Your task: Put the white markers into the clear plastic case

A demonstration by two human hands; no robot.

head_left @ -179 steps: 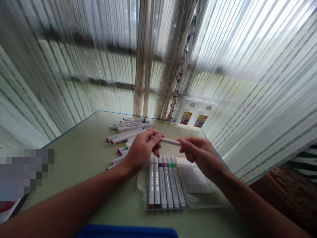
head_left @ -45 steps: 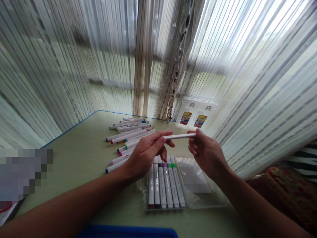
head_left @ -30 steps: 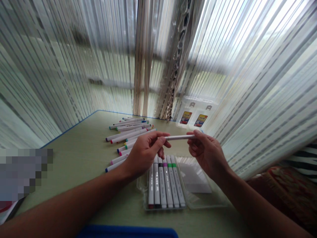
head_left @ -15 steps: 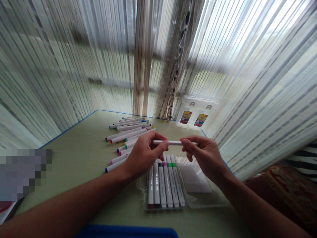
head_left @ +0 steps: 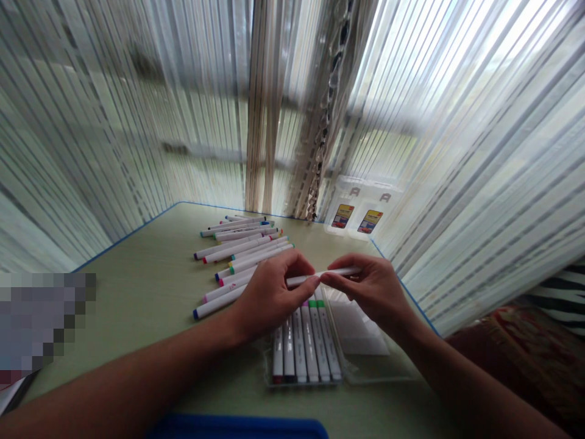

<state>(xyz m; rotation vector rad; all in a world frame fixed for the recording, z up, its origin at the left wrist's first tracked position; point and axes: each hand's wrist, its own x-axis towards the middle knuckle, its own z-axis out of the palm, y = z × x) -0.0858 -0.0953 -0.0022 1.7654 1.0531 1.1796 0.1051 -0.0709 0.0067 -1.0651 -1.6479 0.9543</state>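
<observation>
A slim white marker [head_left: 299,281] is pinched between the fingers of my left hand [head_left: 276,289]. My right hand [head_left: 365,277] grips the same marker from its other end, thumb and fingers closed. Both hands meet near the marker's middle, above the table. Below them lies an open clear plastic case [head_left: 315,384]. In its left half several white markers [head_left: 307,347] rest side by side, some with green or purple bands. My left hand hides part of their upper ends. The case's right half [head_left: 361,332] holds a pale sheet.
Several loose markers [head_left: 247,249] with coloured ends lie across the table [head_left: 137,305] behind my left hand. Two clear cases with labels [head_left: 356,210] stand at the back right by the curtain [head_left: 210,110]. A blue object [head_left: 237,427] sits at the front edge.
My hands have come closer together on the marker, and it now tilts with its right end higher. The markers on the table and in the case look unmoved.
</observation>
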